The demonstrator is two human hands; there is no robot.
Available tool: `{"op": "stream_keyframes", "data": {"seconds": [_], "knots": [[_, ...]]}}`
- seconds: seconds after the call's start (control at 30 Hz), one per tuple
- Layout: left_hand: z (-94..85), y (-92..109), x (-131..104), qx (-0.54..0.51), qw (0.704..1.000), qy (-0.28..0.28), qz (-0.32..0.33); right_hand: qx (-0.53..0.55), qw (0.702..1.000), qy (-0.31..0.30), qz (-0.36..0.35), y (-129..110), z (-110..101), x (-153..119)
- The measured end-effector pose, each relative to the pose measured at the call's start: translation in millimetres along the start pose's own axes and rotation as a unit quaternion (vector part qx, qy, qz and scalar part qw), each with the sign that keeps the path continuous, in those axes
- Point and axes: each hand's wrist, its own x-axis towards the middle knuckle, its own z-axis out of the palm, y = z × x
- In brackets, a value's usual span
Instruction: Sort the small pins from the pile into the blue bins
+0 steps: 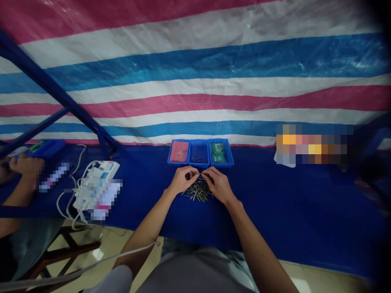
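Two hands (183,180) (219,184) pinch one thin stick (200,174) near three blue bins (201,165).

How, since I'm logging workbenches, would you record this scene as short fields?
Left hand: fingertips pinched, seemingly on a thin piece
Right hand: fingertips close to the left hand's, seemingly on the same piece
Under hands: loose pile of thin sticks on the blue table
Beyond hands: three blue bins in a row
Bin contents, left to right: flat reddish-pink item; small dark pieces; green item
Far left: white power strip, then a co-worker's hand
Backdrop: striped sheet
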Motion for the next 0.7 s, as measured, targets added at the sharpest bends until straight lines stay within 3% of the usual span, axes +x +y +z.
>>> {"op": "stream_keyframes", "data": {"seconds": [0.7], "knots": [[0.2, -0.9, -0.6, -0.006, 1.000, -0.012, -0.010, 0.019, 1.000, 0.022, 0.002, 2.7, 1.6, -0.7]]}}
